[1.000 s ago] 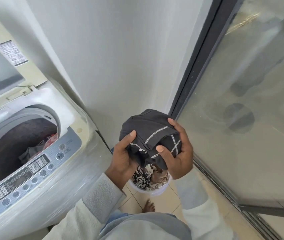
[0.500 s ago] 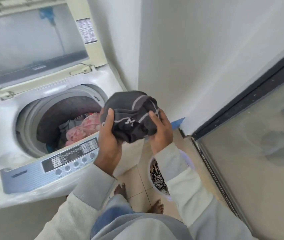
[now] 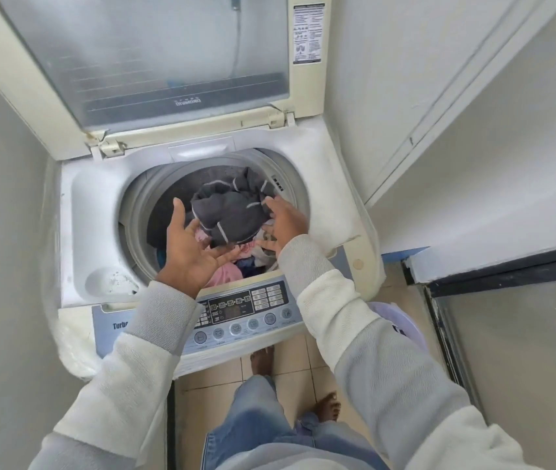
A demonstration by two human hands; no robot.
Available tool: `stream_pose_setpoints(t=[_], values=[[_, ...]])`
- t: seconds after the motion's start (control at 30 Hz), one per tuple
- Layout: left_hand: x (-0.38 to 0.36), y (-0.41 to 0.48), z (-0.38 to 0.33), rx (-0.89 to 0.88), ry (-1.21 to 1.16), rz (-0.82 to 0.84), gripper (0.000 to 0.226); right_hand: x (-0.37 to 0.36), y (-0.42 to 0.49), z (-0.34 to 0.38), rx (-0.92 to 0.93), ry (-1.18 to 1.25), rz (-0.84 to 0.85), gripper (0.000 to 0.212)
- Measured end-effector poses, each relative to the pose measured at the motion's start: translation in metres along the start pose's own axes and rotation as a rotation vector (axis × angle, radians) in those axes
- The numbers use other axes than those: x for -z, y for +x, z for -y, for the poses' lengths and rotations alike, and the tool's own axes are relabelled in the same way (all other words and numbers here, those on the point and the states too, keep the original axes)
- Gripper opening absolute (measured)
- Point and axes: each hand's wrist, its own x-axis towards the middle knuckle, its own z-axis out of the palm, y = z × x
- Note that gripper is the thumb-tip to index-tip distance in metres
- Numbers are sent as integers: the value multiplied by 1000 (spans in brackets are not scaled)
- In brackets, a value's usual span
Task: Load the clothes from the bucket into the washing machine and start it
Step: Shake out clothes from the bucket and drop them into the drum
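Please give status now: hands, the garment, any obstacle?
Left hand open, right hand open, both over the drum. Dark garment between them, above the load. Lid up, no obstacle.

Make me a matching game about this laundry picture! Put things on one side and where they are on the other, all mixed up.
Things:
1. lid
2. dark grey garment
3. purple bucket

Places or states:
A. low down, right of the washing machine
B. tipped up, open
C. over the drum

Pairs: 1-B, 2-C, 3-A
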Motion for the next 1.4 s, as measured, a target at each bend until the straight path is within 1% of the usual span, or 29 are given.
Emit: stream_pose_setpoints(t=[0.03, 0.07, 0.1, 0.2, 0.33, 0.4, 0.47, 0.57, 0.67, 0.73, 0.8, 0.87, 0.93, 1.0, 1.07, 1.17, 1.3, 1.4], values=[[5, 4, -1, 12, -5, -30, 78, -2, 0, -1, -48, 19, 11, 39], [9, 8, -2, 22, -13, -54, 80, -2, 0, -2, -88, 34, 20, 47], [12, 11, -2, 27, -18, -67, 80, -1, -1, -3, -113, 41, 27, 50], [12, 14, 4, 38, 8, -71, 75, 6, 0, -5, -137, 15, 14, 54], [-1, 6, 18, 52, 90, -54, 68, 22, -7, -2, -175, 51, 14, 49], [-14, -4, 27, 46, 152, -36, 61, 35, -17, 0, -138, 63, 19, 46], [-28, -15, 39, 29, 215, -11, 55, 49, -30, 4, -55, 47, 15, 42], [-54, -35, 65, -46, 342, 42, 52, 79, -54, 10, 163, -93, -26, 35], [-79, -55, 99, -157, 474, 114, 40, 120, -81, 12, 343, -208, -63, 42], [-96, -68, 129, -249, 560, 171, 33, 157, -99, 6, 509, -354, -143, 46], [-107, -78, 161, -382, 699, 276, 38, 193, -114, -4, 664, -484, -240, 50], [-117, -86, 199, -504, 876, 394, 47, 235, -124, -21, 731, -595, -334, 52], [-118, -87, 235, -628, 1095, 489, 53, 274, -130, -46, 690, -696, -371, 56], [-116, -76, 273, -772, 1387, 579, 57, 311, -130, -81, 581, -810, -419, 60], [-107, -57, 311, -837, 1641, 670, 60, 344, -123, -121, 429, -917, -475, 61], [-81, -17, 363, -794, 1939, 739, 70, 388, -102, -185, 157, -1015, -456, 65], [-39, 56, 428, -691, 2367, 765, 78, 440, -61, -276, -96, -1027, -391, 71], [-9, 114, 480, -601, 2580, 767, 88, 472, -19, -342, -224, -1113, -340, 76]])
